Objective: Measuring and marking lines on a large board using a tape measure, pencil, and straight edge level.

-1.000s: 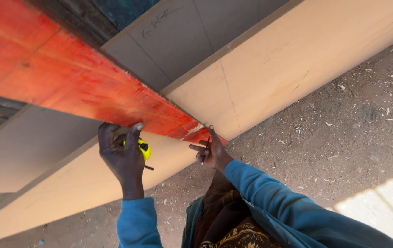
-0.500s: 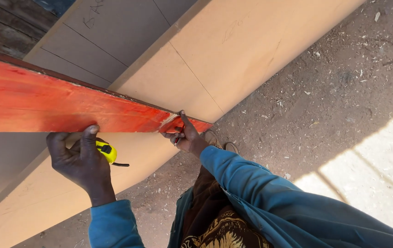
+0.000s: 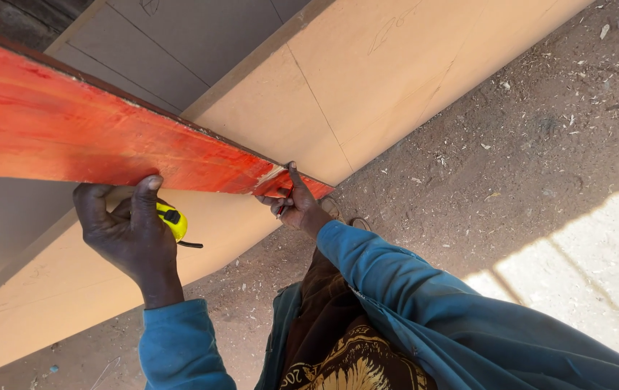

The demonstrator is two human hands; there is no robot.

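Hands (image 3: 132, 227) (image 3: 296, 206) at red plank's (image 3: 107, 137) lower edge

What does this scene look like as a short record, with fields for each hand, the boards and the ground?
left hand: holds a yellow tape measure against the lower edge of the red board
right hand: holds a pencil at the red board's near end
red board: long, lying across pale sheet boards
ground: dirt strewn with wood chips, partly sunlit
sleeves: blue

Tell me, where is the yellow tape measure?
In the head view, the small yellow and black tape measure sits in the left hand, left of centre, just under the lower edge of the long red wooden board.
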